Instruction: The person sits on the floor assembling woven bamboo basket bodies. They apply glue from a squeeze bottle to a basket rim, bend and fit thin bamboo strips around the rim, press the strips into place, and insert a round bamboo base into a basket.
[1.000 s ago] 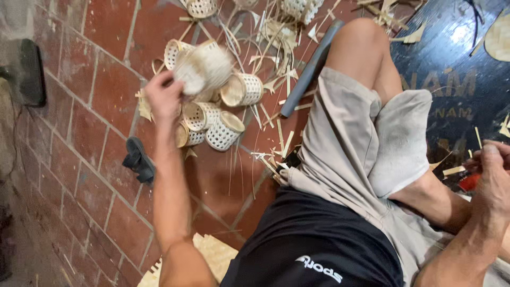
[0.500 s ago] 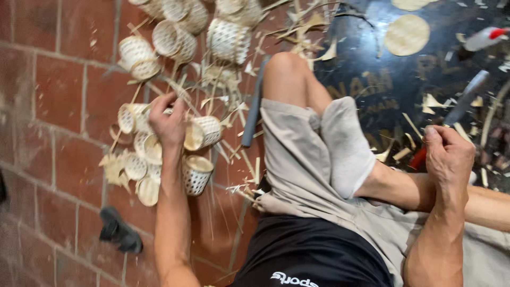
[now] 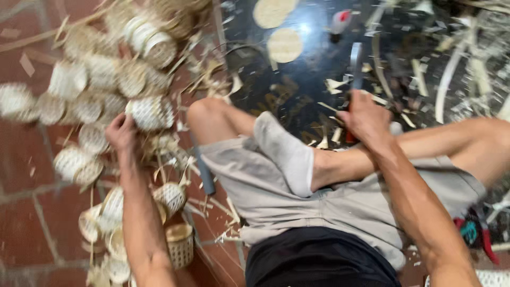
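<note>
Red tile floor; both hands outstretched: left hand (image 3: 121, 133) on woven basket (image 3: 150, 112), right hand (image 3: 365, 118) on knife (image 3: 355, 66).

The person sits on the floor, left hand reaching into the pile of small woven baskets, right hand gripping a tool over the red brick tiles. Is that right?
Not quite. In the head view the right hand grips the tool over the dark mat, not brick. The left hand does reach into the woven baskets.
</note>
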